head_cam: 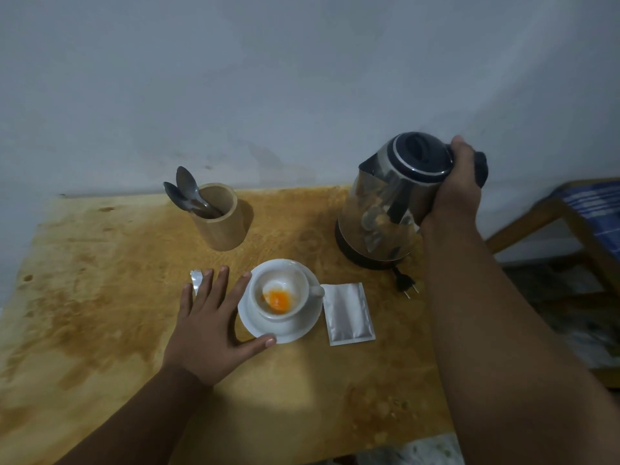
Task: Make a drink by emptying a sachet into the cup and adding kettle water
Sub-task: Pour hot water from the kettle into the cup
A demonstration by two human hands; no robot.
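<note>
Gripping the black handle of the steel kettle point(391, 199), your right hand point(458, 182) is closed around it at the back right of the worktop point(100, 297); the kettle tilts, its spout toward the left. Your left hand point(214, 317) lies open and flat, fingers spread, thumb and forefinger touching the rim of the saucer point(295, 332). The white cup point(280, 290) sits on that saucer with orange powder point(276, 301) at its bottom. A silver sachet point(349, 313) lies flat just right of the saucer, and a torn foil strip point(195, 280) shows beside your left fingertips. Behind, a wooden holder point(219, 219) carries spoons point(186, 193). The kettle's plug point(406, 285) rests loose near its base.
</note>
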